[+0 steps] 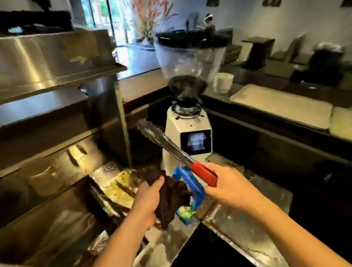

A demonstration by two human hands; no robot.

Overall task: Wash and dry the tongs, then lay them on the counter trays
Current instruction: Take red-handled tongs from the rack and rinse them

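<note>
Head view: red-handled tongs (172, 153) are gripped at the handle by the right hand (229, 184), metal tips closed and angled up-left in front of a white coffee grinder (189, 132). A dark brown cloth (170, 196) is clutched in the left hand (149, 198), apart from the tongs. Both are held above a steel counter (244, 223). 2 pale trays (284, 105) are seen on the far right counter.

head view: single, worn high, tilted forward and down | landmark: coffee grinder (187, 119) centred ahead, near | sink (50, 220) below-left of it, close | counter trays (284, 105) right of it, farther | wide-angle, edges bowed
</note>
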